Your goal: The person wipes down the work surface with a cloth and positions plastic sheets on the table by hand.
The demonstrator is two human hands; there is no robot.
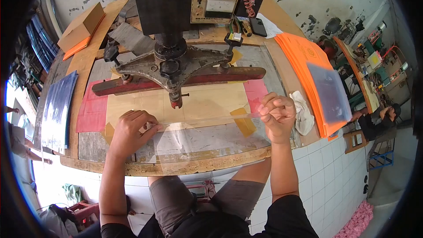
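Observation:
A clear plastic sheet (189,139) stretches between my two hands over the front of the worktable. My left hand (132,132) pinches its left end near the table's front edge. At the other end, my right hand (277,115) holds the sheet between thumb and fingers, slightly raised. Behind the sheet lies a yellowish board (198,105) with red side pieces and bits of tape. A press head with a long red-edged bar (220,76) is above the board.
Orange folders (288,48) with a clear plastic stack (328,92) are at right, beside a white cloth (302,113). Dark glossy sheets (58,110) lie at left. A cardboard box (80,28), a phone (257,27) and a control box (216,6) are behind. Other people appear at both sides.

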